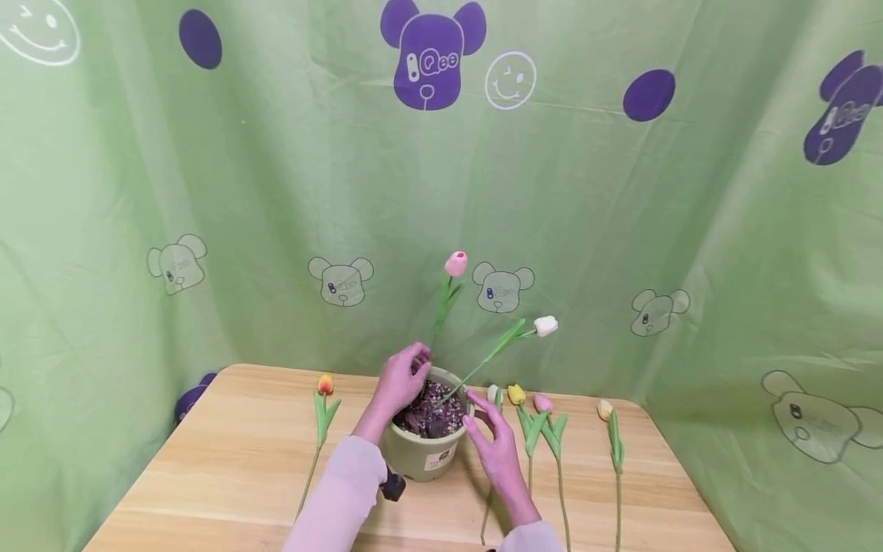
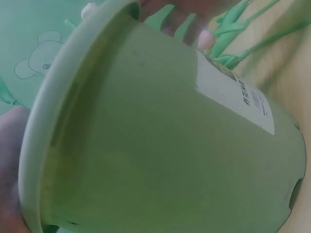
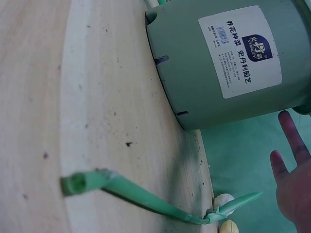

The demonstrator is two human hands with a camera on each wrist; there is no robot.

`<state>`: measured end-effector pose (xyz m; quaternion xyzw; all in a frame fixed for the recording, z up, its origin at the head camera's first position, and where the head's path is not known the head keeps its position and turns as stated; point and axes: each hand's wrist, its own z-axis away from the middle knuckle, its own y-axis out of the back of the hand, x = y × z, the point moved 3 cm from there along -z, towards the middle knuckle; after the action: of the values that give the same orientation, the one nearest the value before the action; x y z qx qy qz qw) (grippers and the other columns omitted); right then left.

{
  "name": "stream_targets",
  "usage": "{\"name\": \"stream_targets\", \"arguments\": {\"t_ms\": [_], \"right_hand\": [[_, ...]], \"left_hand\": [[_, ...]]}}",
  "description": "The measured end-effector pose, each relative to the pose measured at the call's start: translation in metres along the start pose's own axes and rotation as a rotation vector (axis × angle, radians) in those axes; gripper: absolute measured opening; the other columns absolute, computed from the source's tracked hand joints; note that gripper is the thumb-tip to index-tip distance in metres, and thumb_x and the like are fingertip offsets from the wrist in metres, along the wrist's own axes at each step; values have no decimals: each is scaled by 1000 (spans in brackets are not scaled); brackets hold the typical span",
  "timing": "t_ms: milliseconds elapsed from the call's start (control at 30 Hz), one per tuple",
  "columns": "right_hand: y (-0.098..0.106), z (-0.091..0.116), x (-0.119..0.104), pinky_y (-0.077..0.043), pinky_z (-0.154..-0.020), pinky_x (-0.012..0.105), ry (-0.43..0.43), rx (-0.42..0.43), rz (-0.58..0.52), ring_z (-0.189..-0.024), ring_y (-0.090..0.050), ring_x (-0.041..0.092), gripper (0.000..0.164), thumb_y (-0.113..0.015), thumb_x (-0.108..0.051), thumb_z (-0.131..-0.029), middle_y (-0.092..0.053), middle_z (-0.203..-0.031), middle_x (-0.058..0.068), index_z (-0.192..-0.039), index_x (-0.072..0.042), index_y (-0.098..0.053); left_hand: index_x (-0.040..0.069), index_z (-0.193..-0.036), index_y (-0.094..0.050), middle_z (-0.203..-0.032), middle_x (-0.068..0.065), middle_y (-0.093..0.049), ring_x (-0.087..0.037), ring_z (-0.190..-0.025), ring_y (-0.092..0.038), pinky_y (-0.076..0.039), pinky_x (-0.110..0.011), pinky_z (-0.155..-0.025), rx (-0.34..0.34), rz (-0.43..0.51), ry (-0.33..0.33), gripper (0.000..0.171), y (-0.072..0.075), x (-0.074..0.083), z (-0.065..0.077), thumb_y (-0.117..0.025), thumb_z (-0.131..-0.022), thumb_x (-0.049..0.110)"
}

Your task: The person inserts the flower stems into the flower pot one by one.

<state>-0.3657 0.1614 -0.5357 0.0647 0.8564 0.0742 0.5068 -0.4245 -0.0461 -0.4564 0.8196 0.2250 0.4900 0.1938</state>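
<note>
A green plastic flowerpot point(image 1: 408, 454) with dark, speckled soil point(image 1: 422, 414) stands on the table. A pink tulip point(image 1: 456, 264) rises at its back, its lower stem partly hidden by my left hand point(image 1: 402, 377), whose curled fingers and thumb pinch it near the rim. Leaning right out of the soil is a white tulip point(image 1: 546, 326) on a slanted green stem. My right hand point(image 1: 500, 452) lies along the pot's right side, fingers extended and spread by the rim. The right wrist view shows those fingers point(image 3: 293, 133) close beside the labelled pot point(image 3: 180, 63).
On the wooden table point(image 1: 207, 460), a red-yellow tulip point(image 1: 326, 385) lies left of the pot. Right of it lie a yellow tulip point(image 1: 516, 394), a pink one point(image 1: 543, 403), a cream one point(image 1: 605, 409) and a whitish one point(image 1: 493, 393). A green patterned curtain point(image 1: 331, 169) surrounds the table.
</note>
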Motion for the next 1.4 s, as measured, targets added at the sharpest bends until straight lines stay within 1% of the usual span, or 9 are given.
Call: {"name": "stream_targets", "arguments": {"t_ms": [167, 233, 467, 700, 933, 1100, 1167, 1200, 1400], "right_hand": [[3, 1, -2, -36, -121, 69, -4, 11, -17, -125, -61, 45, 44, -67, -11, -100, -59, -149, 10, -144, -14, -59], [4, 1, -2, -36, -121, 69, -13, 7, -19, -124, -61, 44, 44, -67, -11, -100, -58, -149, 10, -144, -15, -59], [3, 1, 2, -33, -122, 69, -27, 8, 5, -127, -59, 44, 44, -66, -14, -102, -58, -150, 9, -145, -15, -58], [2, -1, 1, -33, -123, 68, -45, 5, -3, -129, -59, 40, 44, -67, -17, -102, -57, -150, 5, -145, -19, -58], [5, -1, 1, -34, -122, 69, -35, 19, 23, -128, -60, 40, 44, -68, -16, -101, -59, -149, 7, -144, -18, -59], [4, -2, -1, -33, -123, 70, -32, -2, 24, -128, -60, 37, 44, -67, -17, -101, -58, -149, 7, -145, -18, -58], [3, -2, -2, -33, -122, 70, -19, -8, 24, -128, -60, 38, 45, -67, -17, -101, -58, -149, 8, -145, -16, -58], [2, -2, -7, -33, -121, 71, -16, -6, 24, -127, -60, 40, 44, -67, -15, -101, -58, -149, 10, -145, -14, -58], [1, -1, -7, -34, -121, 72, -21, -3, 10, -128, -60, 41, 44, -68, -14, -100, -59, -148, 10, -143, -14, -59]], "left_hand": [[11, -108, -69, -100, -6, -73, -22, -93, -69, -64, -39, -88, -8, -3, -10, 8, -3, 2, -2, -66, -101, 14], [10, -108, -69, -100, -5, -73, -21, -93, -69, -64, -39, -88, -16, 1, -2, 8, -4, 2, -2, -66, -101, 13], [8, -108, -69, -99, -6, -73, -19, -88, -68, -64, -35, -85, -7, 5, 16, 11, -2, 2, -3, -69, -98, 9], [6, -105, -70, -97, -7, -73, -20, -88, -68, -65, -37, -86, 2, -8, 38, 9, 1, 3, -4, -71, -96, 7], [7, -103, -70, -96, -7, -73, -18, -87, -68, -65, -34, -86, -33, 6, 43, 8, -3, 1, -6, -71, -95, 7], [7, -103, -70, -96, -6, -73, -18, -87, -67, -64, -34, -86, -53, 6, 72, 8, -1, -1, -5, -71, -95, 6], [7, -103, -70, -96, -6, -72, -17, -86, -66, -64, -34, -86, -56, 2, 80, 8, 1, -2, -4, -71, -95, 5], [7, -103, -70, -96, -6, -72, -17, -86, -66, -64, -33, -86, -59, 2, 87, 8, 1, -3, -4, -71, -95, 5], [6, -103, -70, -93, -5, -71, -16, -84, -64, -64, -32, -84, -71, -18, 97, 8, 0, -3, -2, -72, -95, 5]]}}
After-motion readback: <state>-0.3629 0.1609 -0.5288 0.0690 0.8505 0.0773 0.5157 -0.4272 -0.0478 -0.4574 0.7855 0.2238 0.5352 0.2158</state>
